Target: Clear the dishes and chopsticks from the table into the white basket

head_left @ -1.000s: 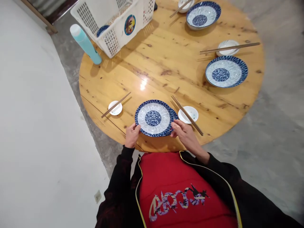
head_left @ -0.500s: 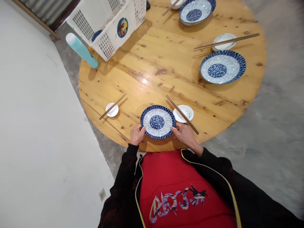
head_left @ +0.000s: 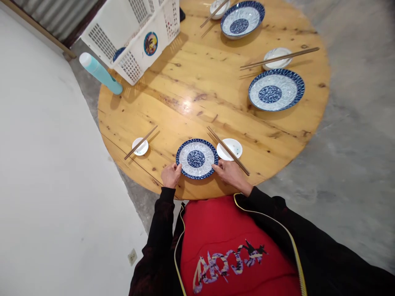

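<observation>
A blue-and-white patterned plate [head_left: 196, 158] is at the near edge of the round table, gripped from both sides. My left hand [head_left: 171, 175] pinches its lower left rim, thumb on top. On its lower right rim my right hand [head_left: 230, 173] does the same; the fingers underneath are hidden. Just right of the plate sits a small white bowl [head_left: 233, 148] with a pair of chopsticks [head_left: 228, 151] laid across it. Left of the plate, another small white bowl [head_left: 140, 146] carries chopsticks [head_left: 145, 139] too.
The wooden table [head_left: 173, 109] also bears two blue-rimmed plates [head_left: 276, 90] [head_left: 242, 19] at the right and far side, each near a small bowl [head_left: 277, 58] with chopsticks. A white plastic basket [head_left: 132, 68] and a light-blue bottle [head_left: 100, 73] stand at the far left.
The whole view has shifted, so the table things appear further left. Both hands keep their hold on the plate's rim, and the plate's place by the bowl is nearly the same.
</observation>
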Demonstrator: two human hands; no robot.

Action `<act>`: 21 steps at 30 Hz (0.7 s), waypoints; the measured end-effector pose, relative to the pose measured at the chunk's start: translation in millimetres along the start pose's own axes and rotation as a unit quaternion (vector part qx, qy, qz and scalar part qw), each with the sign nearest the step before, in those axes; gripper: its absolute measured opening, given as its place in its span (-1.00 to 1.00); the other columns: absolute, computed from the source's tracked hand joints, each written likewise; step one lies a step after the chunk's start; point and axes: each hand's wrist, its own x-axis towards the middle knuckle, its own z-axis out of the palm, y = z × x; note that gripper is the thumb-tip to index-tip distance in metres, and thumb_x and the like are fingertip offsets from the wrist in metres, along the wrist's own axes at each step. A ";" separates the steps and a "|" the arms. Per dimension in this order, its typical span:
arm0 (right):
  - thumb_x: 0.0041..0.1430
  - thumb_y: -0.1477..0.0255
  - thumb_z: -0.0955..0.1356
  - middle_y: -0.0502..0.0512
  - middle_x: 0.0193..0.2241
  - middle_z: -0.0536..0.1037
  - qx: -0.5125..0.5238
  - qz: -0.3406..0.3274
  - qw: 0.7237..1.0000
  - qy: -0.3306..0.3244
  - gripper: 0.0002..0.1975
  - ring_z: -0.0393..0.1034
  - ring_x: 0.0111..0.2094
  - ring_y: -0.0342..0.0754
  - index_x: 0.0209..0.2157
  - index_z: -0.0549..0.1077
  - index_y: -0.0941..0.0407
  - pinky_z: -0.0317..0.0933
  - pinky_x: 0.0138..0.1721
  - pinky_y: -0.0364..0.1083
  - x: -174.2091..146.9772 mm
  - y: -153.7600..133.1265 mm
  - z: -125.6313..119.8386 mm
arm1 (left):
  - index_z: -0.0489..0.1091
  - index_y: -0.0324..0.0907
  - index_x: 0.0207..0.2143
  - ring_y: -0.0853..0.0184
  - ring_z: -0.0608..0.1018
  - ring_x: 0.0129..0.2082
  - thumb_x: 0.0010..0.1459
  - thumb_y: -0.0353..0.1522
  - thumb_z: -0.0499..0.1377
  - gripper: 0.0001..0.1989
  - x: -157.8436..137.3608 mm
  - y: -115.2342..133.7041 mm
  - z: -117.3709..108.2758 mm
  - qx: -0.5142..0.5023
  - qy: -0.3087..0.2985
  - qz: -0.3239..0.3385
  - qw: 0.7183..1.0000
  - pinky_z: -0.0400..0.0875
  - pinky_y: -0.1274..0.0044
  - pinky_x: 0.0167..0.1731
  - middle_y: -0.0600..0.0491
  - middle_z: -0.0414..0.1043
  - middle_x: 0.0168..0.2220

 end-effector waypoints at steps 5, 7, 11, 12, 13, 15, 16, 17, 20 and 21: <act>0.42 0.28 0.22 0.22 -0.51 0.57 0.010 -0.002 1.000 -0.029 -0.60 0.48 -0.42 0.04 -0.48 0.43 0.12 0.06 -0.40 -0.09 -1.5 -7.2 -7.7 | 0.25 -0.10 -0.56 0.21 0.52 -0.33 0.30 -0.12 0.13 -0.60 -5.3 -1.2 0.1 0.012 0.025 -0.038 0.999 0.14 0.49 -0.36 -0.02 0.50 -0.45; 0.42 0.32 0.22 0.23 -0.55 0.56 0.040 -0.002 0.998 -0.046 -0.59 0.51 -0.41 0.06 -0.53 0.40 0.11 0.15 -0.36 -0.10 -1.8 -8.9 -7.4 | 0.32 -0.08 -0.47 0.19 0.54 -0.32 0.26 -0.10 0.14 -0.68 -4.2 -2.7 3.5 -0.028 0.035 -0.054 0.998 0.19 0.49 -0.34 0.00 0.51 -0.42; 0.34 0.40 0.26 0.13 -0.63 0.53 0.271 0.045 0.957 -0.095 -0.72 0.49 -0.55 -0.01 -0.50 0.33 0.09 0.24 -0.46 -0.14 3.0 -8.6 7.3 | 0.27 -0.08 -0.49 0.28 0.46 -0.42 0.20 -0.17 0.10 -0.75 7.6 -1.7 14.4 -0.161 0.044 -0.024 0.986 0.25 0.52 -0.36 0.09 0.39 -0.50; 0.31 0.42 0.27 0.10 -0.63 0.53 0.332 0.058 0.936 -0.104 -0.77 0.48 -0.58 -0.02 -0.47 0.31 0.08 0.25 -0.51 -0.16 5.0 -8.3 12.6 | 0.22 -0.08 -0.52 0.30 0.41 -0.46 0.19 -0.18 0.08 -0.73 10.5 -0.1 16.7 -0.193 0.044 -0.016 0.980 0.25 0.53 -0.38 0.12 0.32 -0.53; 0.29 0.45 0.27 0.09 -0.63 0.54 0.377 0.066 0.917 -0.108 -0.81 0.48 -0.59 -0.03 -0.45 0.29 0.08 0.25 -0.55 -0.17 6.8 -8.1 17.7 | 0.18 -0.08 -0.56 0.33 0.36 -0.48 0.17 -0.19 0.06 -0.72 12.6 1.8 18.3 -0.218 0.044 -0.013 0.975 0.24 0.53 -0.40 0.14 0.26 -0.57; 0.26 0.49 0.26 0.07 -0.62 0.54 0.417 0.068 0.900 -0.108 -0.83 0.50 -0.57 -0.04 -0.44 0.27 0.07 0.27 -0.58 -0.20 9.0 -7.7 25.3 | 0.11 -0.07 -0.60 0.35 0.29 -0.51 0.13 -0.18 0.05 -0.70 12.6 6.0 19.6 -0.240 0.054 -0.018 0.969 0.22 0.54 -0.44 0.17 0.15 -0.60; 0.25 0.50 0.26 0.07 -0.62 0.54 0.423 0.064 0.898 -0.106 -0.84 0.51 -0.56 -0.04 -0.45 0.25 0.07 0.28 -0.58 -0.20 9.1 -7.5 27.4 | 0.09 -0.07 -0.61 0.35 0.27 -0.51 0.11 -0.17 0.05 -0.68 10.4 7.8 19.4 -0.240 0.063 -0.020 0.969 0.21 0.53 -0.45 0.16 0.12 -0.60; 0.23 0.51 0.25 0.06 -0.63 0.54 0.432 0.060 0.894 -0.106 -0.83 0.50 -0.57 -0.05 -0.45 0.25 0.07 0.28 -0.59 -0.21 8.2 -7.0 28.2 | 0.08 -0.07 -0.62 0.35 0.26 -0.51 0.09 -0.15 0.05 -0.67 6.7 9.3 18.7 -0.235 0.071 -0.021 0.969 0.21 0.53 -0.46 0.16 0.11 -0.61; 0.20 0.51 0.26 0.04 -0.66 0.51 0.450 0.046 0.885 -0.113 -0.83 0.46 -0.62 -0.08 -0.48 0.26 0.08 0.26 -0.63 -0.22 0.6 -4.5 24.3 | 0.14 -0.07 -0.61 0.32 0.29 -0.50 0.08 -0.10 0.05 -0.67 -10.9 11.4 14.7 -0.234 0.084 -0.029 0.968 0.25 0.51 -0.44 0.14 0.17 -0.60; 0.18 0.50 0.27 0.03 -0.67 0.49 0.453 0.040 0.883 -0.114 -0.83 0.45 -0.64 -0.08 -0.49 0.26 0.08 0.25 -0.64 -0.22 -3.2 -3.6 21.4 | 0.18 -0.07 -0.59 0.31 0.31 -0.49 0.09 -0.08 0.05 -0.67 -17.7 11.6 12.7 -0.236 0.084 -0.034 0.967 0.27 0.50 -0.43 0.13 0.21 -0.59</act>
